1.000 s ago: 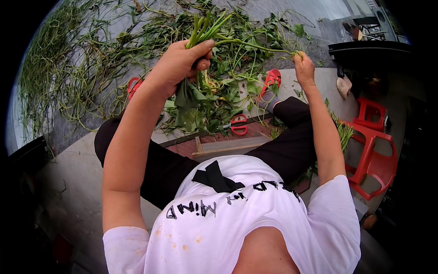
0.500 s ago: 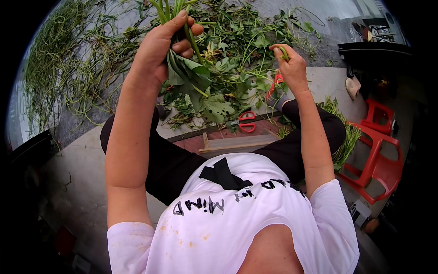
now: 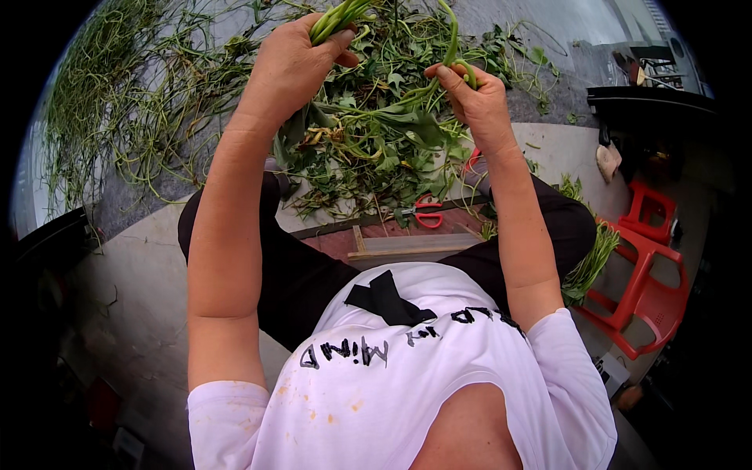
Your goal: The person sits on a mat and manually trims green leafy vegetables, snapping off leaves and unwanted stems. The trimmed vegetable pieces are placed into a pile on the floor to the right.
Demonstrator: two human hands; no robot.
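Note:
At the top of the view, my left hand [image 3: 294,66] is closed round a bunch of green stems [image 3: 338,19]. To its right, my right hand [image 3: 479,102] pinches a green vine stem [image 3: 452,37] between thumb and fingers; part of it loops over the fingers. Below and between both hands lies a tangled heap of leafy vines [image 3: 368,157], some leaves wilted or yellowed. Red-handled scissors [image 3: 428,220] rest at the heap's near edge, blades partly covered by greenery.
A wooden board [image 3: 407,244] lies between my legs. Beyond my right knee is a bundle of green stems [image 3: 593,268], near a red plastic chair [image 3: 662,301] and a red stool [image 3: 648,213]. Long thin vines [image 3: 102,102] spread over the grey sheet at the left.
My left hand has moved slightly right, and the large leaf no longer hangs under it. My right hand has come left and lower, and now holds a longer stem.

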